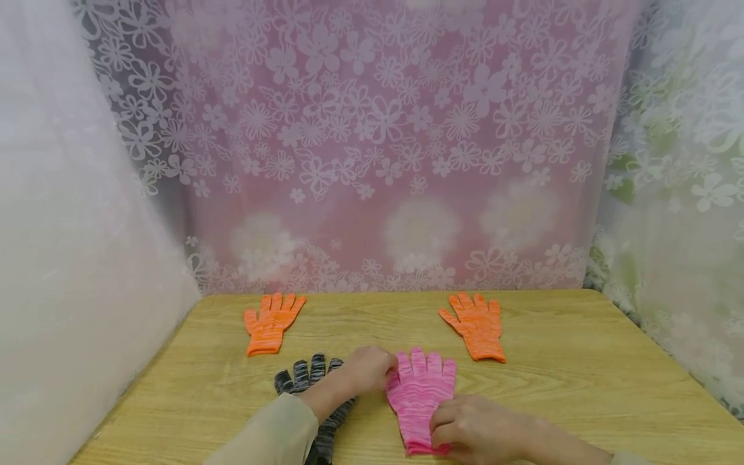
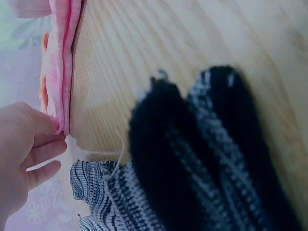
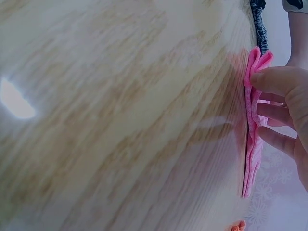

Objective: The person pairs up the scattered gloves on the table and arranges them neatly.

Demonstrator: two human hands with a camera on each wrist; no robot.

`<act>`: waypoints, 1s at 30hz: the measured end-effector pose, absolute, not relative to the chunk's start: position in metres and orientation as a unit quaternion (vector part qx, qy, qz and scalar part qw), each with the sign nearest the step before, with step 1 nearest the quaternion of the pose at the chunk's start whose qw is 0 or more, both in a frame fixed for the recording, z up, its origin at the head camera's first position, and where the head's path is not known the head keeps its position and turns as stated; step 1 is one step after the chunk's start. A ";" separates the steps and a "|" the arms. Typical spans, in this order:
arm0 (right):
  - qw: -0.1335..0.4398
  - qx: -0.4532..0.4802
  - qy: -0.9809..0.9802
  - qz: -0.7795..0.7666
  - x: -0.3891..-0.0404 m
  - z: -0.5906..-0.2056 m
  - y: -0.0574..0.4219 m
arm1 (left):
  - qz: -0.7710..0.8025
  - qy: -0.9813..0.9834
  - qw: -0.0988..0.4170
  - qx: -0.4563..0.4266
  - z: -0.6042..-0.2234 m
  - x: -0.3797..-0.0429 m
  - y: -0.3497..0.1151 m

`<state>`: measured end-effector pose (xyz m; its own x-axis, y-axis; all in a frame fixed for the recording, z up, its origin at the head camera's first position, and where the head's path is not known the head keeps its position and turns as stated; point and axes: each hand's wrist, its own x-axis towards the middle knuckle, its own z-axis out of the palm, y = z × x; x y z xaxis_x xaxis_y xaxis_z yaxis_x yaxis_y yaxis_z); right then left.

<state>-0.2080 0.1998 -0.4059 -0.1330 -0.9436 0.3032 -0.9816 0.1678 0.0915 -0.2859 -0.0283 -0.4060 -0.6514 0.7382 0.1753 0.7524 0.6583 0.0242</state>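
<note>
A pink knit glove lies flat on the wooden table, its fingers pointing away and its cuff toward me. At its upper left, my left hand pinches the edge by the thumb and forefinger, as the left wrist view shows; the other fingers hang loose. My right hand holds the glove's right side near the cuff, thumb on the cuff end and fingers spread along the side. Under my left forearm lies a black-and-grey knit glove, partly covered by the arm and sleeve.
Two orange knit gloves lie toward the far edge of the table, one on the left and one on the right. Floral curtains hang behind and beside the table. In the left wrist view a loose pale thread shows by the black-and-grey glove.
</note>
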 end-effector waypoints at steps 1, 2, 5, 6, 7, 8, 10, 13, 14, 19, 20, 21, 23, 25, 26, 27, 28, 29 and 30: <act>0.147 0.642 -0.750 0.065 -0.208 -0.406 0.200 | -0.039 -0.906 0.084 -0.413 -0.407 -0.286 -0.029; 0.147 0.642 -0.750 0.065 -0.208 -0.406 0.200 | -0.032 -0.905 0.091 -0.414 -0.408 -0.287 -0.029; 0.145 0.641 -0.751 0.067 -0.208 -0.406 0.199 | -0.001 -0.903 0.109 -0.416 -0.410 -0.288 -0.029; 0.144 0.641 -0.751 0.068 -0.208 -0.406 0.199 | 0.013 -0.902 0.113 -0.416 -0.411 -0.289 -0.030; 0.142 0.642 -0.751 0.069 -0.208 -0.405 0.199 | 0.027 -0.902 0.116 -0.416 -0.411 -0.289 -0.030; 0.141 0.642 -0.751 0.069 -0.208 -0.405 0.199 | 0.042 -0.901 0.120 -0.415 -0.411 -0.289 -0.030; 0.138 0.643 -0.750 0.069 -0.208 -0.405 0.198 | 0.073 -0.899 0.129 -0.413 -0.411 -0.288 -0.030; 0.134 0.643 -0.751 0.070 -0.207 -0.404 0.198 | 0.114 -0.894 0.138 -0.411 -0.408 -0.287 -0.030; 0.135 0.643 -0.751 0.069 -0.207 -0.404 0.198 | 0.122 -0.891 0.143 -0.413 -0.407 -0.286 -0.030; 0.133 0.644 -0.750 0.071 -0.208 -0.406 0.200 | 0.125 -0.852 0.184 -0.475 -0.397 -0.275 -0.030; 0.134 0.646 -0.748 0.073 -0.208 -0.407 0.200 | 0.119 -0.840 0.186 -0.495 -0.394 -0.271 -0.029; 0.133 0.647 -0.747 0.077 -0.208 -0.407 0.200 | 0.113 -0.829 0.186 -0.516 -0.391 -0.266 -0.029; 0.135 0.647 -0.746 0.082 -0.209 -0.408 0.201 | 0.099 -0.810 0.173 -0.551 -0.386 -0.256 -0.029; 0.137 0.647 -0.745 0.085 -0.209 -0.409 0.201 | 0.080 -0.794 0.158 -0.581 -0.384 -0.247 -0.029; 0.133 0.644 -0.748 0.090 -0.208 -0.409 0.201 | 0.068 -0.788 0.149 -0.594 -0.383 -0.243 -0.029; 0.131 0.643 -0.749 0.092 -0.208 -0.409 0.201 | 0.058 -0.780 0.145 -0.606 -0.384 -0.239 -0.029; 0.129 0.641 -0.751 0.095 -0.208 -0.409 0.202 | 0.047 -0.773 0.143 -0.617 -0.385 -0.236 -0.029; 0.127 0.640 -0.752 0.096 -0.208 -0.409 0.202 | 0.034 -0.766 0.138 -0.627 -0.387 -0.233 -0.029; 0.126 0.639 -0.753 0.097 -0.208 -0.408 0.203 | 0.022 -0.758 0.138 -0.637 -0.389 -0.231 -0.029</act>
<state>-0.2075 0.2027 -0.4085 -0.1517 -0.9375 0.3133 -0.9863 0.1644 0.0146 -0.2307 -0.0292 -0.3890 -0.1501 0.9720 0.1809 0.9596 0.1873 -0.2100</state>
